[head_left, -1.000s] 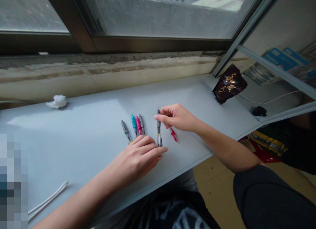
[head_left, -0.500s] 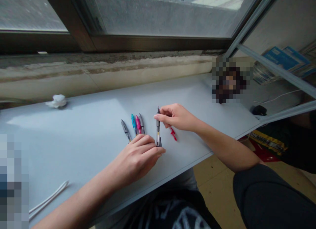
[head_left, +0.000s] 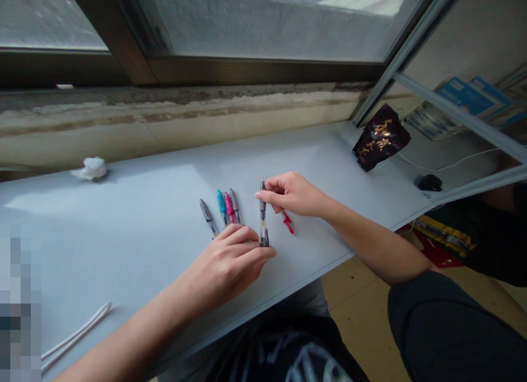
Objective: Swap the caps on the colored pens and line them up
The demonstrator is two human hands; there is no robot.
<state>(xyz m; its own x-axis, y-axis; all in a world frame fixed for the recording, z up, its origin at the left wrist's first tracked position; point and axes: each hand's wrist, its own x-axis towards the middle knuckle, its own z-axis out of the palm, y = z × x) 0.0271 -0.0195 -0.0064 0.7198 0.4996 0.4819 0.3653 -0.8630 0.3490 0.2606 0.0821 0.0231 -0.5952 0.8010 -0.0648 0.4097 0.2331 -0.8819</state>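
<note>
Grey-and-clear plastic pen (head_left: 263, 220), slim and pointed, is held upright, as seen from above, between our two hands over the middle of a pale grey, smooth surface (head_left: 140, 234). Our right hand (head_left: 293, 194) has its grip closed on the upper part of the pen, thumb and fingers pinching just below the dark pointed tip. Our left hand (head_left: 233, 253) lies nearer to us, palm down, with its fingers at the pen's lower end, beside the dark clip; we cannot tell whether that grip is pinching the pen or only touching it.

Just beyond the left hand, four capped pens lie with their tips pointing away from us: from left to right, a dark grey pen (head_left: 207, 214), a teal pen (head_left: 221, 203), a bright pink pen (head_left: 229, 204) and a lighter grey pen (head_left: 234, 200). The last three are close together. Below our right hand lies a red plastic pen (head_left: 288, 223), partly hidden.

Farther off, we see a crumpled white tissue (head_left: 94, 168) at the far left and a dark, gold-lettered packet (head_left: 382, 138) at the far right. A looped white cable (head_left: 78, 333) lies near left.
</note>
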